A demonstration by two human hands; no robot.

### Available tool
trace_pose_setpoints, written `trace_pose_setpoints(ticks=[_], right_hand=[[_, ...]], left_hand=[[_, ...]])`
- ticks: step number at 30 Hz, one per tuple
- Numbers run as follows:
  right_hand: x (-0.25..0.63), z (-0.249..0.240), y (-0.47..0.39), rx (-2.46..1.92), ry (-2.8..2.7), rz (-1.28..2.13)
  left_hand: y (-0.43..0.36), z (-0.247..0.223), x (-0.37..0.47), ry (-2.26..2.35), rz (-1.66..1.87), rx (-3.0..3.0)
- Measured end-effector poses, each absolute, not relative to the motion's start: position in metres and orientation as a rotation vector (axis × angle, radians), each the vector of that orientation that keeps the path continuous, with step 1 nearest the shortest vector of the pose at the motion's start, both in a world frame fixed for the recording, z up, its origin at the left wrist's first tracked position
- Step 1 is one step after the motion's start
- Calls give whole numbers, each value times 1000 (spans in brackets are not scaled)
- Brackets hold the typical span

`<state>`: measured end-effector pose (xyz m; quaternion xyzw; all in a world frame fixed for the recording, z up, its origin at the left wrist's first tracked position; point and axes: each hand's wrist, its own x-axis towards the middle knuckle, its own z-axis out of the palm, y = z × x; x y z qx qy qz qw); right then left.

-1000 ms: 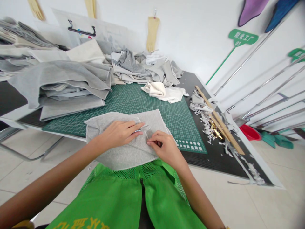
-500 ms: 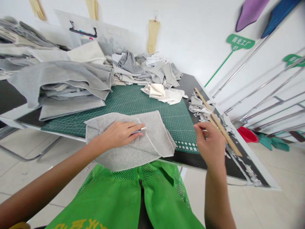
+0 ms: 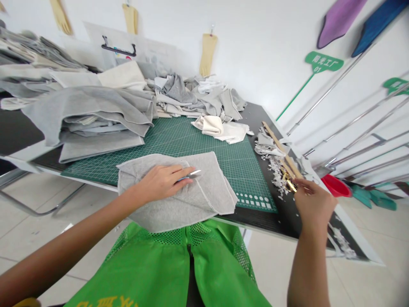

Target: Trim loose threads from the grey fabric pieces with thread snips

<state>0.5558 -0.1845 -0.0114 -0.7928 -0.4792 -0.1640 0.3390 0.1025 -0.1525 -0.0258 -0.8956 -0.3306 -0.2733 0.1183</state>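
Observation:
A light grey cloth [image 3: 204,196] with a pale seam lies across the front edge of the green cutting mat [image 3: 169,143], partly hanging over my lap. My left hand [image 3: 164,181] rests on this cloth, its fingers closed around a small blue-handled tool with a pointed silver blade [image 3: 195,172]; most of its handle is hidden. Off to the right, my right hand [image 3: 315,202] is closed at the fingertips on gold-coloured scissors [image 3: 290,183], low over the scraps. Their handles are partly covered by my fingers.
Stacked grey cloths [image 3: 102,123] stand at the left, with a heap of cloth pieces [image 3: 194,96] behind. A folded cream cloth [image 3: 220,128] lies on the mat. Fabric scraps [image 3: 271,155] and a wooden strip [image 3: 283,149] lie along the right side. A red dustpan [image 3: 335,185] is beyond.
My right hand has moved right and slightly down to the scraps, where gold scissors now show at its fingertips. My left hand stays on the cloth, with more of the blade showing.

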Motion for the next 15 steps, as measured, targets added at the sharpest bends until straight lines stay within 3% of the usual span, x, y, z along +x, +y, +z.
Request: trace_pose_setpoints(ticks=[5,11,15], right_hand=[[555,-15,-182,-2001,-1261,-404],[560,-24,-176,-1623,-1376,-543],[561,-27,-175,-1661,-1302,-488]], left_hand=[[-152,-27,103,-961,-867,-2586],[-150,-28,102,-966,-1013,-2591],[-150,-29,101,-985,-1075,-2617]])
